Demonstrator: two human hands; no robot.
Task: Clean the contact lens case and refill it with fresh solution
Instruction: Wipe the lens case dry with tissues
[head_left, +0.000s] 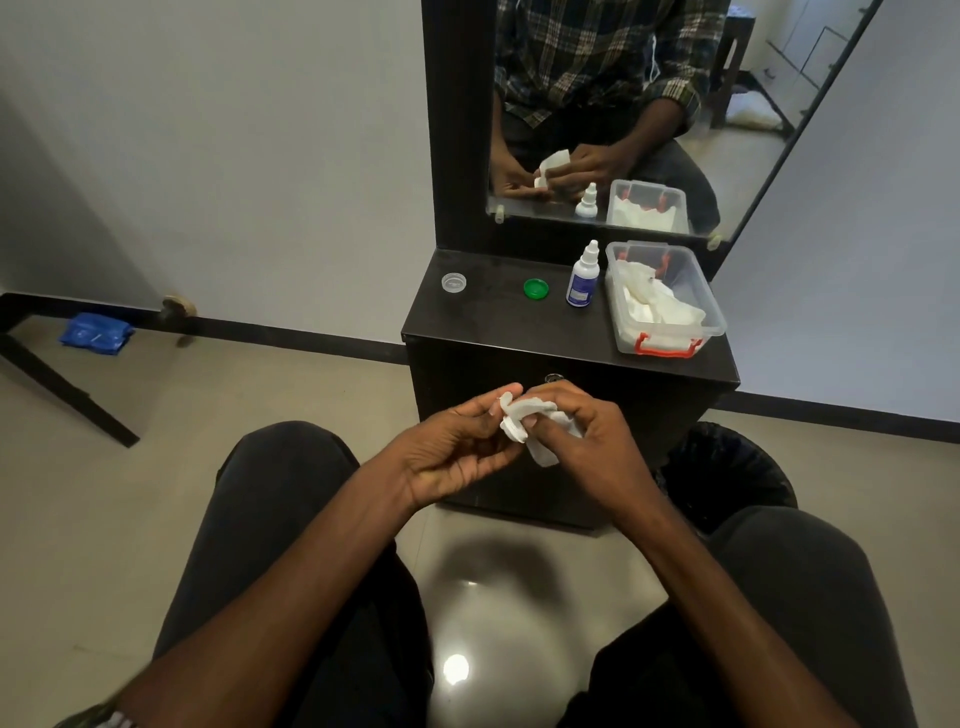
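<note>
Both hands meet above the lap: left hand (457, 447) pinches the case (511, 413), right hand (582, 436) grips a tissue (545, 452) (pressed against it)

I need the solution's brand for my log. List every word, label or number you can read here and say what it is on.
No text can be read.
Dropper bottle: blue label with print, too small and blurred to read.
Green cap, clear cap, plastic box: no visible writing.
</note>
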